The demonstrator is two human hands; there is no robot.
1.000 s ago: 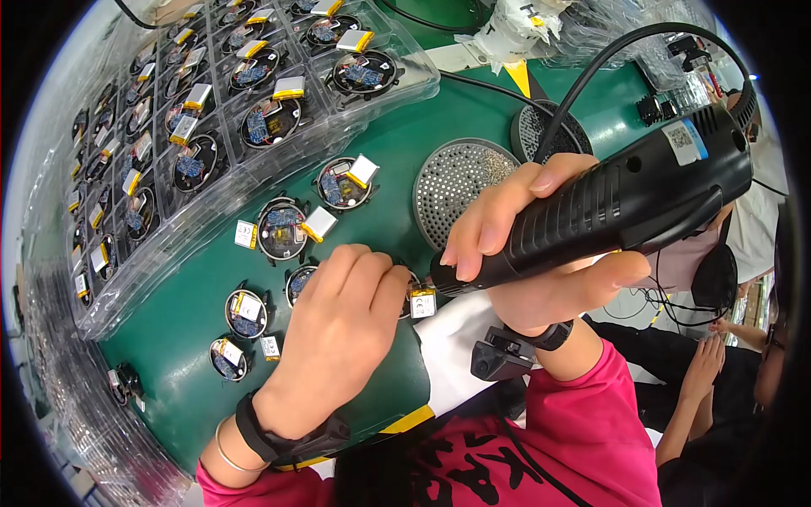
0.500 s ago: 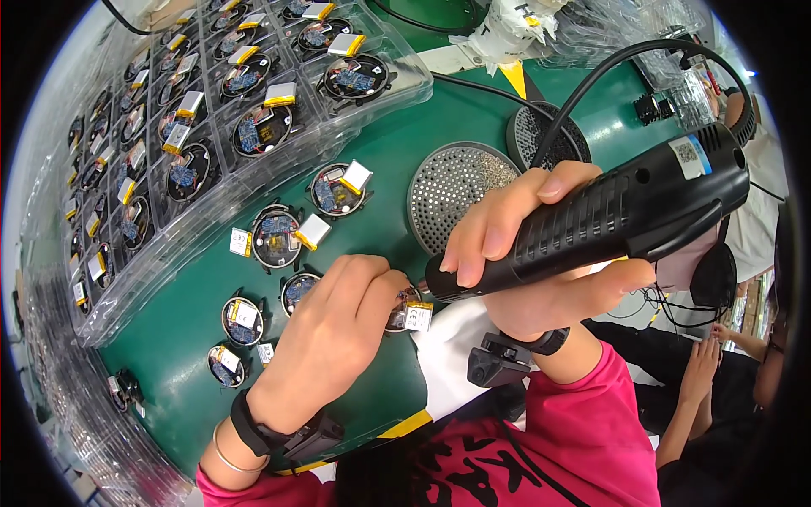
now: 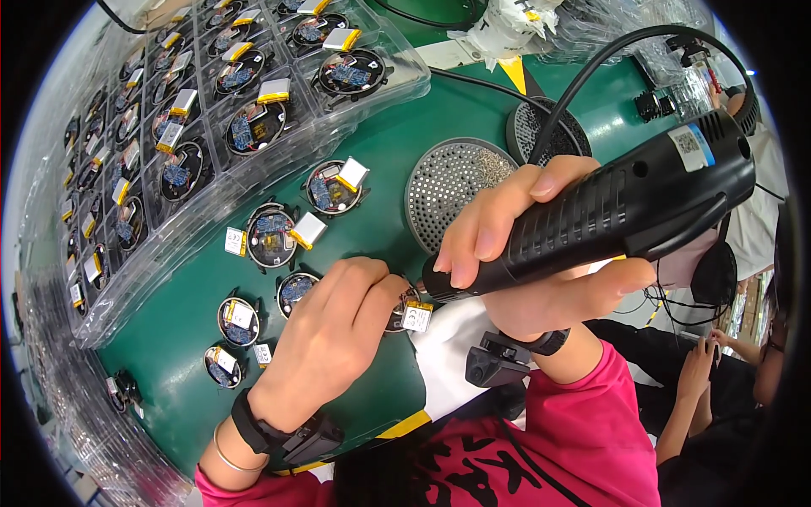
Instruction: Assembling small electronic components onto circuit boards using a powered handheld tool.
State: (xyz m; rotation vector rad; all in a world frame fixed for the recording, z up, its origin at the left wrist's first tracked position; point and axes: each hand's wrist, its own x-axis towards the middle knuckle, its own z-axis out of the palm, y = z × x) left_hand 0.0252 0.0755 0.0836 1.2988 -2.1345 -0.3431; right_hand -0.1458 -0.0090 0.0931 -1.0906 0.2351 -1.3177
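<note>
My right hand [image 3: 525, 316] is wrapped round a black electric screwdriver [image 3: 583, 221], its thumb stretched out along the underside. The driver's nose points down-left, at the round watch case [image 3: 395, 319] that my left hand [image 3: 331, 338] grips by its edge. Fingers and the driver's nose hide most of that case and the bit's tip. A small silver-and-yellow battery [image 3: 416, 316] hangs at its right side, over a white cloth [image 3: 452, 351]. Left of my left hand lie several similar open cases, among them one [image 3: 270, 226] with a blue circuit board and a loose battery [image 3: 309, 230].
A clear compartment tray [image 3: 338, 127] of cases with batteries fills the upper left. Beyond my right hand stand a round perforated dish [image 3: 439, 203] with small screws [image 3: 492, 169] and a darker dish [image 3: 568, 127]. The driver's black cable [image 3: 608, 55] arches overhead. Another person's hands [image 3: 699, 359] show at right.
The rear end of the screwdriver has tipped slightly up and right. Both my hands keep their hold and stay nearly in place, while the tray and loose cases appear shifted slightly left.
</note>
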